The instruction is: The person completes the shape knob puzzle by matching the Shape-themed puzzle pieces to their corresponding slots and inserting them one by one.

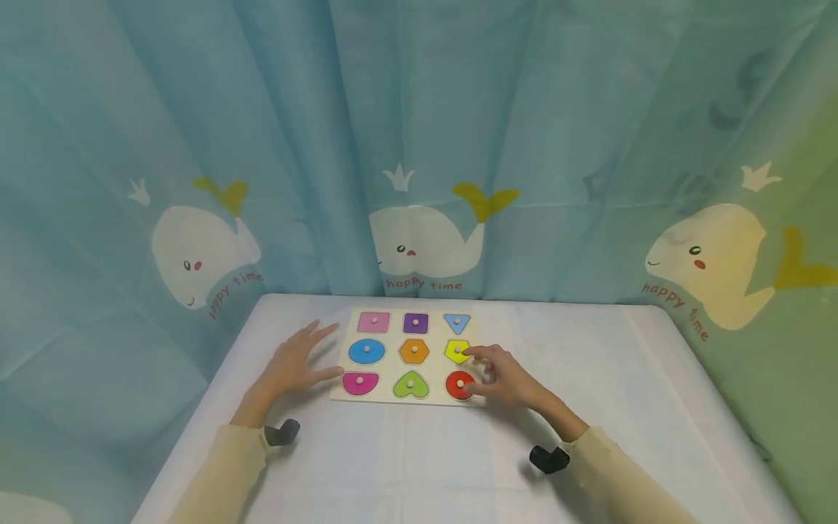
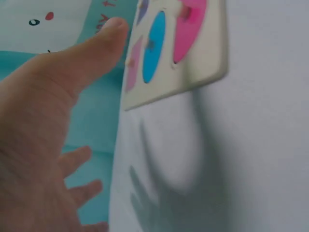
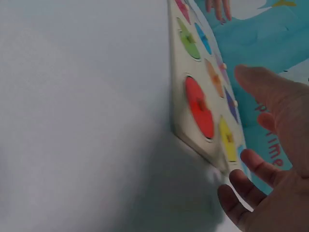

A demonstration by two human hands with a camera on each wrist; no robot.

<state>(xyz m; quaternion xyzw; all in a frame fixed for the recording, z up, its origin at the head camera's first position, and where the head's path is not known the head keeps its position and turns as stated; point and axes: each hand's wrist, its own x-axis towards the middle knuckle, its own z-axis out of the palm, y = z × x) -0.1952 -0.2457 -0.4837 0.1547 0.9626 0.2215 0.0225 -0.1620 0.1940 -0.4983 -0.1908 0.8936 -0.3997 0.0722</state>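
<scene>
A cream peg-puzzle board [image 1: 435, 372] lies on the table with colored shapes in it, each with a small round knob. My left hand [image 1: 296, 360] hovers at the board's left edge, fingers spread, its thumb near the magenta half-round piece [image 1: 360, 383] and the blue oval [image 2: 154, 46]. At the right edge hangs my right hand [image 1: 507, 375], fingers loosely bent over the yellow pentagon [image 1: 455, 352] and the red circle [image 3: 198, 106]. Nothing is in either hand. In the middle column sit a purple square [image 1: 415, 324], an orange hexagon [image 1: 414, 351] and a green heart [image 1: 411, 386].
A white cloth covers the table [image 1: 393, 466]. Behind it hangs a blue-green curtain [image 1: 432, 109] printed with white whales, close to the table's back edge. Black wrist mounts [image 1: 550, 460] stick out at both sleeves.
</scene>
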